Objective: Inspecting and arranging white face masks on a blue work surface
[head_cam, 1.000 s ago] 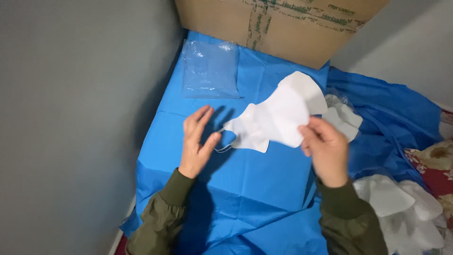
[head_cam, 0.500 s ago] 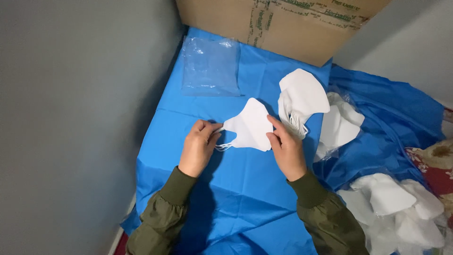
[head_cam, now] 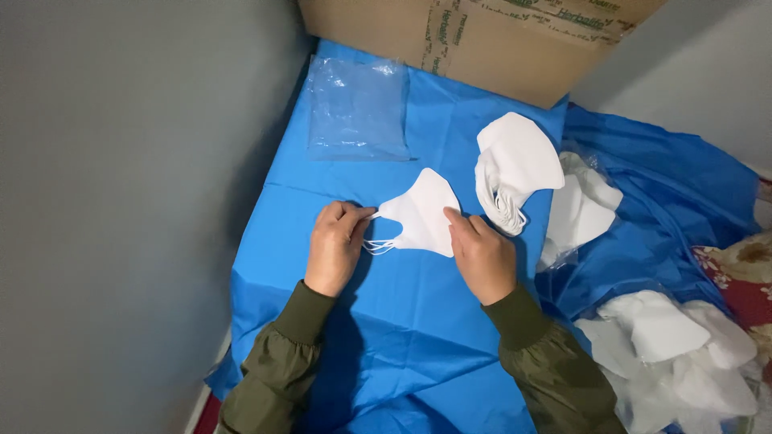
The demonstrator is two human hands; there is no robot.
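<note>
A folded white fabric face mask (head_cam: 420,215) lies flat near the middle of a bright blue plastic sheet (head_cam: 386,337) that covers the surface, with both hands on it. The left hand (head_cam: 336,245) pinches the mask's left tip, thumb and forefinger closed on the edge just above the thin white ear loops (head_cam: 378,245), which trail out beneath that corner. The right hand (head_cam: 481,255) lies on the mask's lower right edge with its fingers (head_cam: 457,219) pressed flat on the fabric; whether they grip it or only hold it down cannot be told. Both arms wear olive-green sleeves. Just right of the mask sits a stack of white folded masks (head_cam: 515,165), and beyond it more loose masks in clear wrap (head_cam: 581,210). An empty clear plastic bag (head_cam: 358,108) lies at the far left of the sheet, in front of a brown cardboard box (head_cam: 450,36). Another heap of white masks (head_cam: 675,345) sits at lower right.
</note>
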